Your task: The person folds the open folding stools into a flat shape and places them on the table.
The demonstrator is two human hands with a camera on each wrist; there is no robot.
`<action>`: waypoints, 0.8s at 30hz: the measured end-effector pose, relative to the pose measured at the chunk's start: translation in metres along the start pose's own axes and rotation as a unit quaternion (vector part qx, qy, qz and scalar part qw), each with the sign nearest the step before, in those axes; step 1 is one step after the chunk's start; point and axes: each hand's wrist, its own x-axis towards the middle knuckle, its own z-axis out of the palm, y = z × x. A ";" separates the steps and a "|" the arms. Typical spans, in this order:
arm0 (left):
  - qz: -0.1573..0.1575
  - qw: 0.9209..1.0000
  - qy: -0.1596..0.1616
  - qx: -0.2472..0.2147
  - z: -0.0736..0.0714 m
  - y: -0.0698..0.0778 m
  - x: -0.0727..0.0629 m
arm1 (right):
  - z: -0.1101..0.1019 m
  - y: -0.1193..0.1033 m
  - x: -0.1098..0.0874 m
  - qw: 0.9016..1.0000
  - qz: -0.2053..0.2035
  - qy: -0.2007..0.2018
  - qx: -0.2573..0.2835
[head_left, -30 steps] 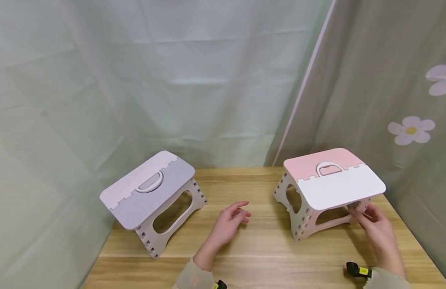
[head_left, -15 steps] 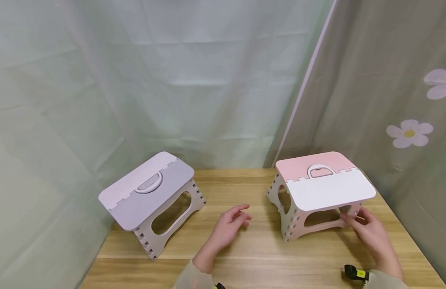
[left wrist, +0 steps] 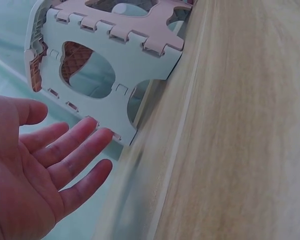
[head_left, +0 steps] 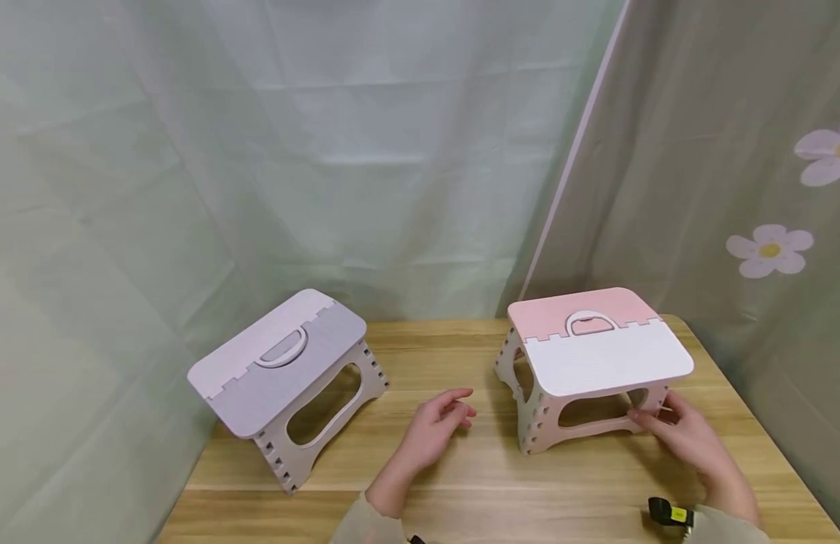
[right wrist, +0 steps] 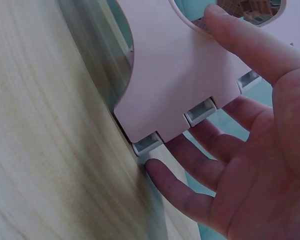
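A pink-and-white folding step stool [head_left: 606, 359] stands unfolded on the right part of the wooden table. My right hand [head_left: 692, 442] grips its front right leg. In the right wrist view the thumb lies over the pale pink leg panel [right wrist: 165, 75], while the fingers [right wrist: 185, 192] pass behind its edge. Between the two stools, my left hand [head_left: 433, 427] is held with relaxed fingers and touches neither one. In the left wrist view its palm and loosely spread fingers face the stool's hinged side [left wrist: 90, 65], apart from it.
A second folding stool [head_left: 280, 363], grey and pale lilac, stands unfolded and angled at the table's left. Green curtains hang behind and left of the wooden table [head_left: 501, 499]. A grey-green curtain with white flowers [head_left: 770, 251] borders its right edge.
The pink-and-white stool has slid left across the table, with my right hand holding its leg. My left hand and the grey stool have stayed nearly where they were.
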 end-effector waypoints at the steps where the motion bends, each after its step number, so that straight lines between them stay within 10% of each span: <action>1: 0.000 1.000 -0.001 0.002 0.000 0.000 0.000 | 0.000 -0.001 0.000 1.000 -0.001 -0.001 -0.002; 13: 0.003 1.000 -0.009 0.028 0.001 0.000 -0.003 | 0.004 -0.006 -0.008 0.999 -0.010 -0.038 -0.017; 24: 0.018 0.989 -0.095 0.111 -0.011 -0.002 -0.002 | 0.012 -0.017 -0.004 0.998 -0.026 -0.058 -0.015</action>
